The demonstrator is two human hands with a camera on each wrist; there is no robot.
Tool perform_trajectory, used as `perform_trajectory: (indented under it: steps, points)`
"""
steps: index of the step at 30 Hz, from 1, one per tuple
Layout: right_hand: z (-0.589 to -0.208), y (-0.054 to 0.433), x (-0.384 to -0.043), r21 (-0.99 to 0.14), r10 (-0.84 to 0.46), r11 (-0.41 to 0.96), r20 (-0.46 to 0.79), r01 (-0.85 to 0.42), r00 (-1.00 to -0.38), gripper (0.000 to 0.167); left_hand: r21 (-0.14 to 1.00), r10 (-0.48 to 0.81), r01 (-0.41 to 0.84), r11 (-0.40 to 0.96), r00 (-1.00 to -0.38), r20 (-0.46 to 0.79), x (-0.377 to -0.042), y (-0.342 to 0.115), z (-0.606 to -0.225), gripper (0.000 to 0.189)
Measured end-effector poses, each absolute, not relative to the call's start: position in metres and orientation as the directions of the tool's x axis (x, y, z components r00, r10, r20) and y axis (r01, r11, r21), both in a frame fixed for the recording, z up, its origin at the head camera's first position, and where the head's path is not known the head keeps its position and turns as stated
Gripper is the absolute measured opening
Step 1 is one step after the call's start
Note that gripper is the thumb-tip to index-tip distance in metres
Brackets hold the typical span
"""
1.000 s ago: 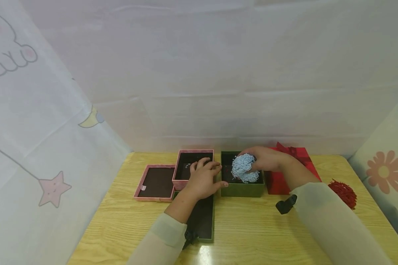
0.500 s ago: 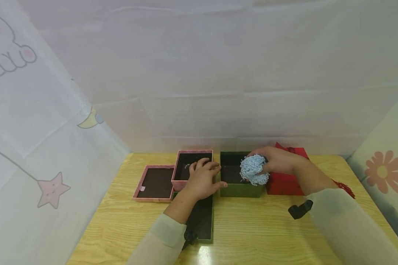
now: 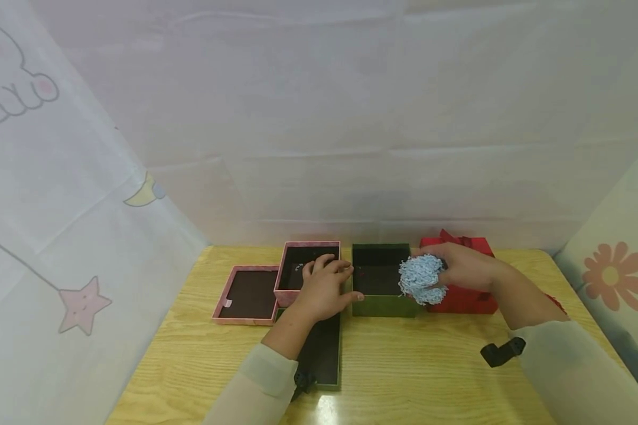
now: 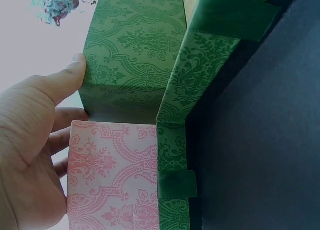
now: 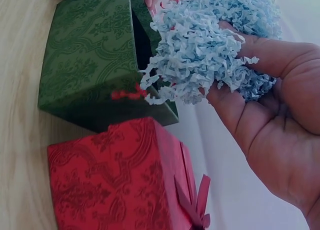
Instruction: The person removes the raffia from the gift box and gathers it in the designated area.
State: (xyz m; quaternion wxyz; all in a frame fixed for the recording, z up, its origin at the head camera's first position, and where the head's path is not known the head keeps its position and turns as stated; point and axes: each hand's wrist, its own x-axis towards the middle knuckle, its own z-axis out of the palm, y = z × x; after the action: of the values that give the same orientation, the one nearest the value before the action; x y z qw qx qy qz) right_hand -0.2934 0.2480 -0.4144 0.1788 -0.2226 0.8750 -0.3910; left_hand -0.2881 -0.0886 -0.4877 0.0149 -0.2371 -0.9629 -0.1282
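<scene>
A clump of light blue shredded paper (image 3: 420,277) is gripped by my right hand (image 3: 468,268), above the gap between the green box and the closed red box (image 3: 459,301). In the right wrist view the paper (image 5: 192,50) spills out around the thumb and fingers, with a red strand dangling near its lower edge. My left hand (image 3: 323,289) lies with fingers spread across the pink box (image 3: 288,297) and the side of the green box (image 3: 384,306). In the left wrist view its thumb rests at the green box's edge (image 4: 132,45). Both boxes stand uncovered, with small scraps inside.
Left of the pink box lies an upturned pink lid (image 3: 244,321). An upturned green lid (image 3: 323,354) lies below my left hand and forearm. Red shredded paper (image 3: 556,303) shows at the right, mostly hidden behind my right forearm. A red bow (image 5: 197,200) tops the red box.
My right hand has lifted the blue shredded paper out of the green box and moved it right, toward the red box. My left hand has stayed in place.
</scene>
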Motion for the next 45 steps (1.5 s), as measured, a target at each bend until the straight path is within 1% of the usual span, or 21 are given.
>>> perform_trajectory:
  steps: [5, 8, 16, 23, 28, 32, 39, 45]
  points:
    - [-0.416, 0.257, -0.282, -0.738, -0.518, 0.616, -0.116, -0.276, -0.848, 0.06, 0.239, 0.457, 0.466, 0.852, -0.884, 0.095, -0.288, -0.088, -0.488, 0.077]
    - [-0.416, 0.263, -0.275, -0.736, -0.519, 0.617, -0.114, -0.279, -0.847, 0.056, 0.24, 0.46, 0.467, 0.851, -0.883, 0.089, -0.288, -0.087, -0.487, 0.076]
    - [-0.422, 0.275, -0.261, -0.788, -0.546, 0.558, -0.112, -0.261, -0.83, 0.057, 0.196, 0.464, 0.471, 0.86, -0.882, 0.084, -0.289, -0.087, -0.483, 0.076]
    - [-0.431, 0.289, -0.249, -0.817, -0.567, 0.523, -0.123, -0.241, -0.815, 0.056, 0.122, 0.457, 0.464, 0.878, -0.886, 0.083, -0.29, -0.088, -0.481, 0.077]
    - [-0.438, 0.303, -0.24, -0.811, -0.541, 0.542, -0.136, -0.221, -0.83, 0.057, 0.073, 0.454, 0.458, 0.886, -0.888, 0.073, -0.29, -0.089, -0.479, 0.077]
    - [-0.446, 0.313, -0.232, -0.819, -0.516, 0.538, -0.134, -0.199, -0.846, 0.058, 0.057, 0.452, 0.456, 0.888, -0.89, 0.065, -0.29, -0.091, -0.477, 0.076]
    - [-0.454, 0.331, -0.217, -0.842, -0.498, 0.519, -0.155, -0.149, -0.853, 0.056, 0.088, 0.447, 0.451, 0.888, -0.893, 0.054, -0.291, -0.095, -0.474, 0.075]
    - [-0.462, 0.347, -0.204, -0.847, -0.519, 0.498, -0.117, -0.188, -0.847, 0.053, 0.105, 0.443, 0.446, 0.889, -0.895, 0.058, -0.291, -0.096, -0.476, 0.076]
